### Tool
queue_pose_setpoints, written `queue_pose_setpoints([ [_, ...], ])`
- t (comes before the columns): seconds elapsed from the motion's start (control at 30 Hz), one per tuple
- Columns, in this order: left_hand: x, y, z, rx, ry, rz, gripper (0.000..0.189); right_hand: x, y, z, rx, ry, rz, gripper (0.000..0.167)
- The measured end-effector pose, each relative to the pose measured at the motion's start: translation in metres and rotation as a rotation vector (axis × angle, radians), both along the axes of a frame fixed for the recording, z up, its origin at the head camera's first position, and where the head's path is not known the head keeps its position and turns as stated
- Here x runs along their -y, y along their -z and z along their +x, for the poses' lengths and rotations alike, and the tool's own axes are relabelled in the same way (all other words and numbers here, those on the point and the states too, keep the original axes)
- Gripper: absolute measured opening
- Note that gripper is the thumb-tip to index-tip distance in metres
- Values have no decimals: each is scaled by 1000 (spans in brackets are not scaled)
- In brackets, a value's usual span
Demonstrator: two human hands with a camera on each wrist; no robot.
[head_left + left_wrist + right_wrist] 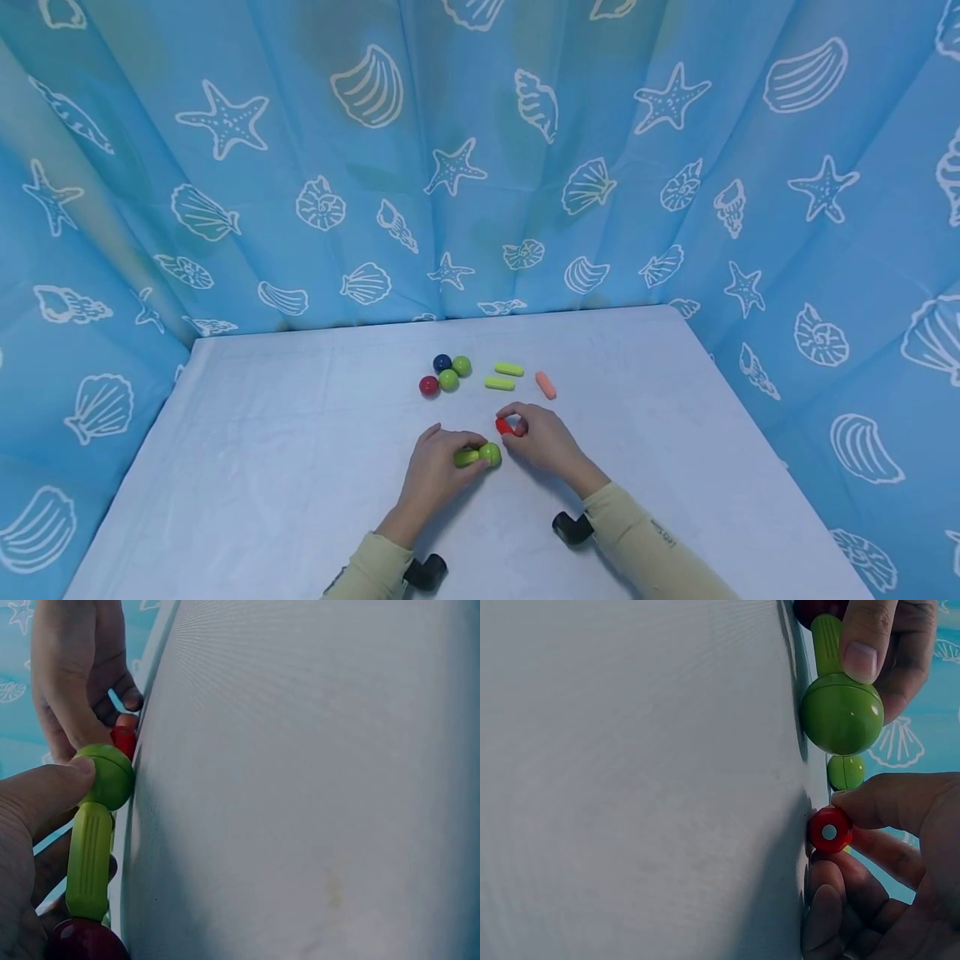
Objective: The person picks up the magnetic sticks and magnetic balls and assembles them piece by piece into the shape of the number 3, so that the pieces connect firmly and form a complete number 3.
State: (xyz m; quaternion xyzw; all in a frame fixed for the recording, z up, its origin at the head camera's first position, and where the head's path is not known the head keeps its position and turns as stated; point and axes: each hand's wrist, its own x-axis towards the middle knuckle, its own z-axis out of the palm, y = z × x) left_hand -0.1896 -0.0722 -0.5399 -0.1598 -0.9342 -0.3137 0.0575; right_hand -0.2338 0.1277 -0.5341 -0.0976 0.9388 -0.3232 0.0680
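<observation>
My left hand (438, 468) grips a joined piece just over the white table. It is a ribbed yellow-green stick (88, 859) with a green ball (490, 454) on one end and a dark red ball (86, 941) on the other. In the left wrist view the thumb presses on the green ball. Close by on the right, my right hand (549, 440) pinches a short red stick (830, 829) between thumb and fingers. A pale round dot shows on its end in the right wrist view. The red stick and the green ball are apart.
Beyond the hands lie a navy ball (442, 363), two green balls (448, 380) and a red ball (429, 386), clustered. To their right are two yellow-green sticks (499, 383) and a salmon stick (545, 385). A blue shell-patterned curtain (450, 225) borders the table (300, 433).
</observation>
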Motion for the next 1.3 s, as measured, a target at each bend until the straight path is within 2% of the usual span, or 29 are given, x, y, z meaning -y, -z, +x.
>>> queue_pose_setpoints([
  [0.17,0,0,-1,13,6,9,29,0,-1,-1,31,11,-39,32],
  [0.43,1,-1,-2,21,12,14,30,8,-4,-8,100,58,-163,34],
  [0.67,0,2,0,6,5,6,29,14,-2,-11,143,52,-253,35],
  [0.9,0,2,1,2,0,0,30,18,-2,-9,170,39,-270,33],
  [1.3,1,3,-1,-4,0,-6,32,18,-1,-8,157,13,-276,33],
])
